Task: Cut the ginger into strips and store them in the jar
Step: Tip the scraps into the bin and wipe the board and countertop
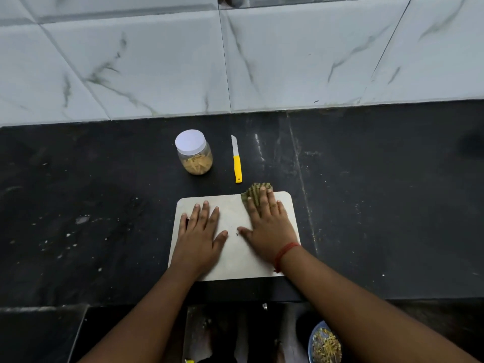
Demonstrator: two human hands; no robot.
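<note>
A clear jar (194, 158) with a white lid on it stands on the black counter; pale ginger strips fill its lower half. To its right lies a knife (237, 161) with a yellow handle, blade pointing away. A white cutting board (235, 260) sits in front of me. My left hand (200, 237) rests flat on the board's left side, fingers spread. At the board's far right corner my right hand (269, 226) presses flat on a green striped cloth (255, 191).
The black counter (379, 205) runs left and right of the board, with a grey marble-tiled wall (235, 61) behind it. Below the counter's front edge at the lower right sits a blue bowl (324, 344) of scraps.
</note>
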